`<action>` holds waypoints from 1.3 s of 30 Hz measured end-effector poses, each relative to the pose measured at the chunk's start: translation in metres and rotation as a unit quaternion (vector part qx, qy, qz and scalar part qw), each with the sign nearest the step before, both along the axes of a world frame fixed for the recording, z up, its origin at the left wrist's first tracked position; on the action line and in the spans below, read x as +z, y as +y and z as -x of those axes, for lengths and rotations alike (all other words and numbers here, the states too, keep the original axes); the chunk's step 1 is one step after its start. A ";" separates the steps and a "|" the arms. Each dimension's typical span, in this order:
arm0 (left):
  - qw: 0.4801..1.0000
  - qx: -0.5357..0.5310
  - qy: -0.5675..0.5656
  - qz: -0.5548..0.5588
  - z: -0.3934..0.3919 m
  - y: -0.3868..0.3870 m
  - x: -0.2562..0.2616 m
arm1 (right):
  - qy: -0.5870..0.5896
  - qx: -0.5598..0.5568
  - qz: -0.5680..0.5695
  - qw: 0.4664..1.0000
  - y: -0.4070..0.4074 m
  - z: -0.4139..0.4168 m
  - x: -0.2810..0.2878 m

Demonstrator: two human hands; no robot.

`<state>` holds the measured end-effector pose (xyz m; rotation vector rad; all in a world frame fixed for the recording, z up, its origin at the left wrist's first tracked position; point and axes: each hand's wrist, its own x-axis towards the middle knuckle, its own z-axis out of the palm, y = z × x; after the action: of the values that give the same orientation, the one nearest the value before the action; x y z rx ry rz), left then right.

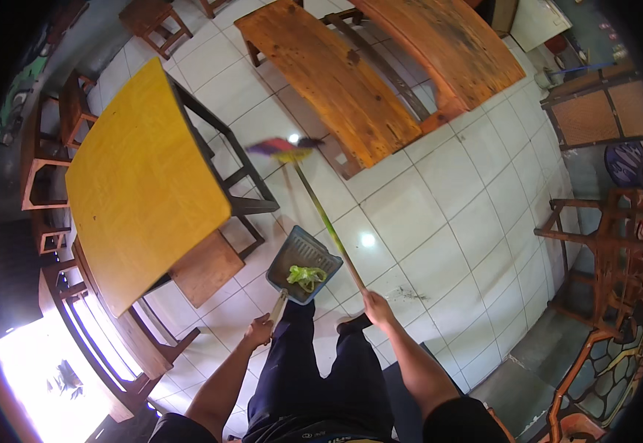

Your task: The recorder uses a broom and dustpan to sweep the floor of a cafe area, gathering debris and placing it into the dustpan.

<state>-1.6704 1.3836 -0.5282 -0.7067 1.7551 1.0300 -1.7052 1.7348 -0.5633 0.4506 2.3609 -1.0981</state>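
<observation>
My left hand [259, 331] grips the pale handle of a blue-grey dustpan [293, 250], which is just in front of my feet. In the pan lies a crumpled green plastic bag [306, 276]. My right hand [378, 308] is closed around the upper end of a long broom [321, 213] with a green and brown stick. The broom's multicoloured head, blurred, points away from me, between the yellow table and the wooden bench. A small patch of dark dirt [410, 293] lies on the tiles to the right of my right hand.
A yellow-topped table [150, 194] stands at left, with wooden stools [158, 25] around it. A wooden bench [332, 77] and a wooden table [454, 50] are ahead. At right are wooden furniture with legs showing [603, 238] and a painted wall. White tiles [415, 194] cover the floor.
</observation>
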 end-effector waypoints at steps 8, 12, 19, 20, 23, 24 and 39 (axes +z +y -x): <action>0.999 0.005 -0.047 -0.023 0.028 -0.053 -0.007 | 0.019 0.169 -0.145 0.975 -0.203 0.300 -0.005; 0.998 -0.005 -0.056 -0.023 0.033 -0.065 -0.011 | -0.025 0.286 -0.190 0.939 -0.196 0.342 -0.028; 0.996 -0.034 -0.073 -0.043 0.045 -0.081 -0.023 | -0.261 0.194 -0.282 0.903 0.016 0.022 0.024; 0.995 -0.045 -0.083 -0.034 0.047 -0.082 -0.023 | -0.283 0.274 -0.331 0.858 0.041 -0.033 0.050; 0.991 -0.083 -0.093 -0.038 0.053 -0.082 -0.022 | -0.396 0.093 -0.298 0.864 0.090 -0.139 0.118; 0.991 -0.086 -0.095 -0.036 0.056 -0.081 -0.020 | -0.433 0.102 -0.322 0.836 0.094 -0.161 0.136; 0.978 -0.198 -0.058 0.000 0.055 -0.050 -0.013 | -0.224 -0.045 -0.232 0.946 0.026 -0.168 0.037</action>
<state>-1.7254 1.3339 -0.5410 -0.3851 1.7041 0.7006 -1.5371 1.7612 -0.5265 0.8772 2.1784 -0.3962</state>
